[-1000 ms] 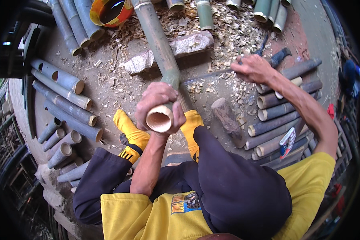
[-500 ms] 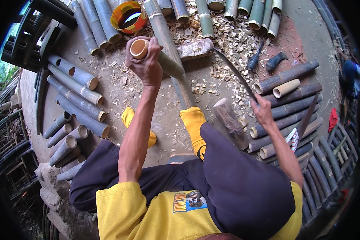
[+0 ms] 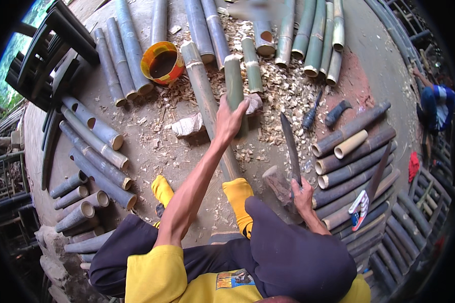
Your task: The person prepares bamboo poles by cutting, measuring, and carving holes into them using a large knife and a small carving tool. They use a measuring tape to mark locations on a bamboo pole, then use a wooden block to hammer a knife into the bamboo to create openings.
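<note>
My left hand (image 3: pixel 231 119) was closed around a green bamboo piece (image 3: pixel 234 83), held out over the chip-covered ground (image 3: pixel 151 146). My right hand (image 3: pixel 303 196) was shut on a long knife (image 3: pixel 290 146), well apart from the bamboo.

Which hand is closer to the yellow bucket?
The left. The left hand grips a green bamboo piece just down and to the right of the yellow bucket. The right hand holds a long knife much farther away, near the person's knee.
</note>
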